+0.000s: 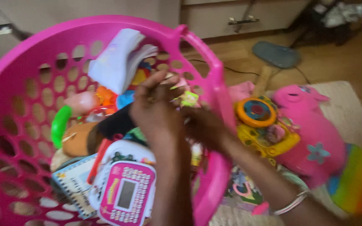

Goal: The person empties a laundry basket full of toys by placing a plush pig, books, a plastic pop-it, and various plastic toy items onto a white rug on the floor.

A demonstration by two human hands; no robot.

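head view: pink basket (17, 62) holds toys, both hands inside.

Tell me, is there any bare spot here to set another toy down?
Bare wood floor lies beyond the pink pig plush, around the grey fan base. A strip of cream rug right of the pig is free. The pink basket is packed where both hands meet.

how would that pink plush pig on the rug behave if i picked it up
The pig looks soft and stuffed, so it would probably sag and squash under a grip. It is likely light for its bulk. Lying on the rug, its fabric seems unlikely to slide or roll.
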